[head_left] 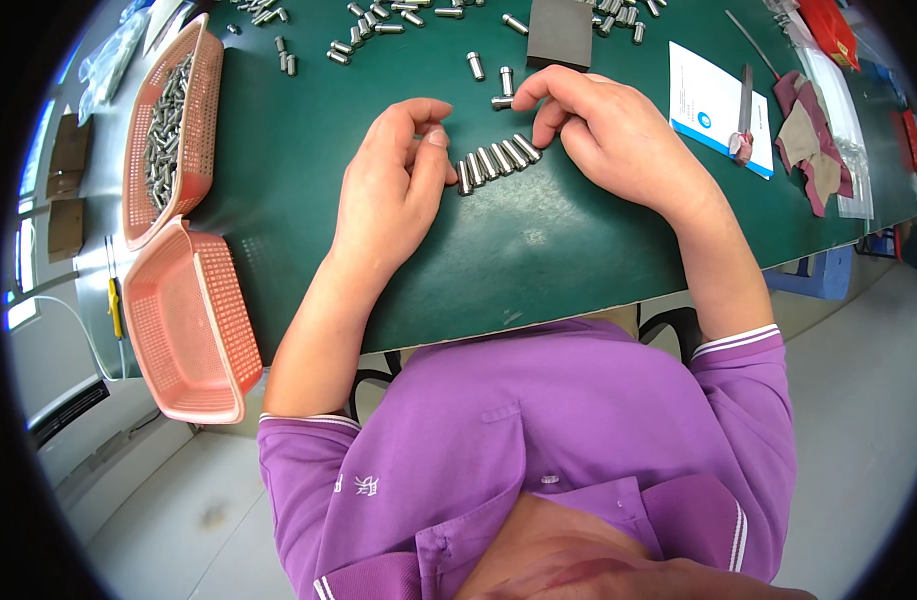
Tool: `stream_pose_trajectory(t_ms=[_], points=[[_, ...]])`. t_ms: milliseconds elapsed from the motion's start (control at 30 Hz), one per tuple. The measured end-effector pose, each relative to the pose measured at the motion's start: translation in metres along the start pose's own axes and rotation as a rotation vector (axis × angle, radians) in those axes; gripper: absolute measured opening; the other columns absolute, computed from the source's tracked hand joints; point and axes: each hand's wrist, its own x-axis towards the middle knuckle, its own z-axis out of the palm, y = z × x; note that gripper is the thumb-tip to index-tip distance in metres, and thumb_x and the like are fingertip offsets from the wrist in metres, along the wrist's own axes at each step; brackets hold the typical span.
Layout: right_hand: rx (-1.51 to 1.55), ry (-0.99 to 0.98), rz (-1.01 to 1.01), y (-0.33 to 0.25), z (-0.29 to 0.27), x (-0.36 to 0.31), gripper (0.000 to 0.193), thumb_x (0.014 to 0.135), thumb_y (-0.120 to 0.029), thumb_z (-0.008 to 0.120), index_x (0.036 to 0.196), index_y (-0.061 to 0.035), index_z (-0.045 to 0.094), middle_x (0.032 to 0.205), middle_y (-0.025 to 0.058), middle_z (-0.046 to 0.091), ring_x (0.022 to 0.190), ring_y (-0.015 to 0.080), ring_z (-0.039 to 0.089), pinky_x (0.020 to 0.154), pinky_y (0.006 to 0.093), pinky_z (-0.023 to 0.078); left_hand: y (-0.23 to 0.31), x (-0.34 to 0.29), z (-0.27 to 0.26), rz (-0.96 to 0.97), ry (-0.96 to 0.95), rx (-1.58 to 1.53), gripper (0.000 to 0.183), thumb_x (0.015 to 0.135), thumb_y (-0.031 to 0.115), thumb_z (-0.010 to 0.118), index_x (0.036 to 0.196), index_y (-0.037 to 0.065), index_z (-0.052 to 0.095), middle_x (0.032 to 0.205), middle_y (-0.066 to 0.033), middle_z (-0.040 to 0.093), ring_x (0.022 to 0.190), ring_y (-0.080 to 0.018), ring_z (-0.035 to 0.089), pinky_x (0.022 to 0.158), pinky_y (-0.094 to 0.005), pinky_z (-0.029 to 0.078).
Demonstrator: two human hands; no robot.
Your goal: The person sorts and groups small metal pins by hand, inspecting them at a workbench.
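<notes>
A short row of several shiny metal pins (498, 160) lies side by side on the green tabletop between my hands. My left hand (399, 175) rests at the row's left end, fingers curved, with a fingertip by the outermost pin. At the right end is my right hand (609, 135), its fingers bent but apart, one fingertip close to the last pin. Its index finger reaches toward a loose pin (502, 102) lying just beyond the row. Two more pins, one of them a headed pin (476, 66), stand or lie a little farther off. Neither hand grips anything that I can see.
A dark grey block (560, 33) sits at the far side among scattered pins (379, 22). On the left, a pink basket (204, 120) holds many pins; a second pink basket (194, 330) is nearer. A booklet (694, 85) and a cloth (809, 140) lie to the right.
</notes>
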Motion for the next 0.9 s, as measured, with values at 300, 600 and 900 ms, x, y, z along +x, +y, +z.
stream_pose_trajectory(t_ms=[300, 600, 900], points=[[-0.039, 0.049, 0.038, 0.0034, -0.0023, 0.0006, 0.033, 0.078, 0.007, 0.042, 0.104, -0.0077, 0.057, 0.077, 0.005, 0.067, 0.082, 0.0255, 0.062, 0.076, 0.0365, 0.048, -0.001, -0.0003, 0.0025, 0.029, -0.021, -0.068, 0.021, 0.095, 0.008, 0.051, 0.114, -0.001, 0.054, 0.097, -0.0107, 0.059, 0.074, -0.014, 0.067, 0.068, -0.0276, 0.053], [-0.008, 0.024, 0.052, 0.0012, -0.0011, 0.0014, 0.032, 0.078, 0.006, 0.043, 0.103, -0.0073, 0.058, 0.077, 0.005, 0.067, 0.084, 0.0247, 0.063, 0.076, 0.0367, 0.048, 0.0026, -0.0006, 0.0011, 0.027, -0.035, -0.054, 0.022, 0.095, 0.007, 0.051, 0.115, -0.002, 0.054, 0.097, -0.0108, 0.059, 0.073, -0.0134, 0.064, 0.069, -0.0273, 0.052], [0.036, -0.012, 0.018, 0.0006, 0.0024, 0.0009, 0.035, 0.076, 0.007, 0.041, 0.104, -0.0064, 0.058, 0.078, 0.0052, 0.067, 0.082, 0.0233, 0.062, 0.075, 0.0345, 0.048, 0.0008, -0.0002, 0.0, 0.002, -0.013, 0.003, 0.022, 0.094, 0.008, 0.052, 0.113, 0.0, 0.056, 0.096, -0.0108, 0.061, 0.075, -0.0148, 0.063, 0.069, -0.028, 0.051]])
